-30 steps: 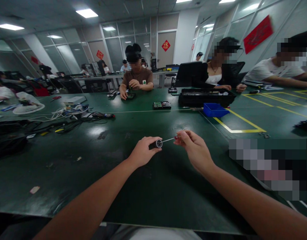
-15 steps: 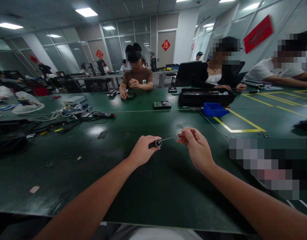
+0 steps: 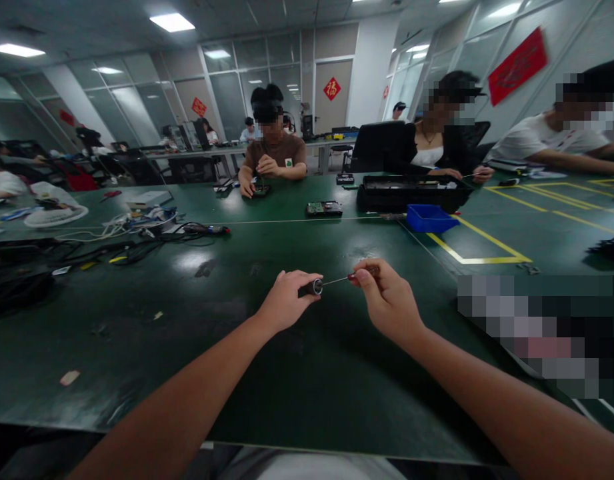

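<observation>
My left hand (image 3: 287, 300) is closed around a small black cylinder (image 3: 314, 287) with a shiny metal rim, its round end facing right. What kind of part this is I cannot tell. My right hand (image 3: 393, 293) grips the reddish handle of a screwdriver (image 3: 351, 277). The thin shaft points left, and its tip meets the rimmed end of the cylinder; whether it reaches inside is too small to make out. Both hands are above the green table (image 3: 297, 393).
A circuit-board device (image 3: 325, 209) lies farther back, near a blue bin (image 3: 431, 219) and a long black housing (image 3: 411, 195). Tangled cables (image 3: 161, 233) spread at left. A co-worker (image 3: 274, 153) sits opposite; others sit at right. A blurred-out patch covers the right edge.
My right hand has turned and shifted slightly left, so the screwdriver handle shows more clearly and less shaft is exposed. My left hand and the cylinder have hardly moved.
</observation>
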The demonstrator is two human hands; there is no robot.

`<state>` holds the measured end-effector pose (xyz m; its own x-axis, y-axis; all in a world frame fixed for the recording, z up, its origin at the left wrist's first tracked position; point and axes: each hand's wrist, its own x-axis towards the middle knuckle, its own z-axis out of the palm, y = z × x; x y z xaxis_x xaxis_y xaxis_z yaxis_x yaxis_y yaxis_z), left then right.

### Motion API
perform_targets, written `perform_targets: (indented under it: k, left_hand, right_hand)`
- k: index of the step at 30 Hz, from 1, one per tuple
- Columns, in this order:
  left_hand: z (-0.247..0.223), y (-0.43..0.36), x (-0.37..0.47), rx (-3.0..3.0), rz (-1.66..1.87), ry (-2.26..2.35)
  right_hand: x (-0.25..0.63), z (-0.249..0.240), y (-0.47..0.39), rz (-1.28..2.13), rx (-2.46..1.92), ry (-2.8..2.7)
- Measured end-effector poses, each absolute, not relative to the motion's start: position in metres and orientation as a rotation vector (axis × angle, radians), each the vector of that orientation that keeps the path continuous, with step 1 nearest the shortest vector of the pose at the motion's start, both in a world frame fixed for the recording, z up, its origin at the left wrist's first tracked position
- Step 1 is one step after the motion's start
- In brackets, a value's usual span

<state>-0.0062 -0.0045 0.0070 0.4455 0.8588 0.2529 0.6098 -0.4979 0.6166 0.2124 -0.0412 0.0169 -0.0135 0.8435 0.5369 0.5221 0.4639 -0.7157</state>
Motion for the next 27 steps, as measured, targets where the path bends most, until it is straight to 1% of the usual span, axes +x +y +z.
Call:
perform_targets:
  k: [15,21,27]
  left_hand:
    - [0.0002,-0.0026,-0.0078,2.286,0.714,1.309]
    - [-0.0011,-0.0016,-0.0075,2.310,0.693,1.312]
    - [-0.0010,-0.0031,-0.0062,2.322,0.666,1.286]
  right_hand:
    - [0.2115,0.0218,-0.0420,0.222,-1.245,-1.743]
    - [0.2110,0.0229,-0.0456,0.254,-1.156,-1.822]
    - [0.2095,0.0261,-0.0458,0.232,-1.161,-1.936]
